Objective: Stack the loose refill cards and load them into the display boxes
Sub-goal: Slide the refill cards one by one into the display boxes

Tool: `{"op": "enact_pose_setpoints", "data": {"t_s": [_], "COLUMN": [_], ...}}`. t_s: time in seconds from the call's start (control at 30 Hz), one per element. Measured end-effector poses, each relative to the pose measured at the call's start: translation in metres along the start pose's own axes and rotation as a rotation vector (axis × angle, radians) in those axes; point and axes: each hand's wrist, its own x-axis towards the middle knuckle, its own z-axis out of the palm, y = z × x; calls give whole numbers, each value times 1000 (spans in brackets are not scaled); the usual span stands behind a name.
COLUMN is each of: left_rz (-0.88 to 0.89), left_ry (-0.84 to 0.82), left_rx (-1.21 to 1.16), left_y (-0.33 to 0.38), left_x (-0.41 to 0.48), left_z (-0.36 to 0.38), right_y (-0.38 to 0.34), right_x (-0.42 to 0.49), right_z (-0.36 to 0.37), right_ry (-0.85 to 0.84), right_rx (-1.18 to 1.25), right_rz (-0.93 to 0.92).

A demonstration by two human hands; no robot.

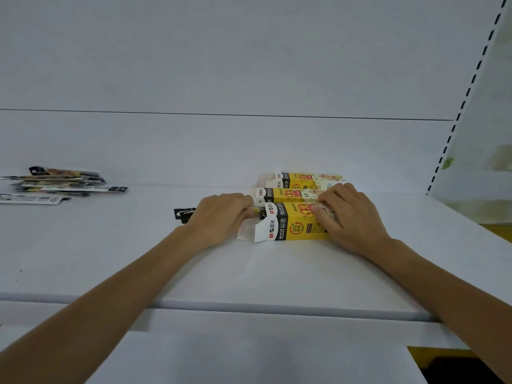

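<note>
at the box (296, 229), left hand (221, 215) grips cards (183, 214).

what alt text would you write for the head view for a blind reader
A person's left hand holds cards at the open left end of a yellow box on a white shelf, while the right hand grips the box. Two more boxes sit just behind, and a loose pile of cards lies far left.

nearest display box (293, 225) reads M&G, 360°, 1元
</note>
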Motion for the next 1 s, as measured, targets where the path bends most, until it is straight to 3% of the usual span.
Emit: {"op": "enact_pose_setpoints", "data": {"t_s": [0.13,0.27,0.37,0.5,0.63,0.9,1.0], "left_rz": [15,21,-136,-327,-317,-215,-247], "left_ry": [32,24,30,-11,33,109,-5], "left_rx": [-115,42,66,-205,-399,-546,-635], "left_y": [11,7,-12,-52,-53,2,14], "left_x": [13,16,1,-26,-28,4,15], "left_z": [7,2,-13,-21,-15,2,8], "right_y": [-2,-2,1,0,-5,-5,-6], "right_x": [1,1,0,1,3,1,1], "right_z": [0,0,-1,-1,3,5,6], "right_ry": [15,-13,-36,-70,-72,4,26], "right_rx": [-22,-58,-70,-84,-94,-74,-74], "right_rz": [7,22,-1,-25,-50,-68,-77]}}
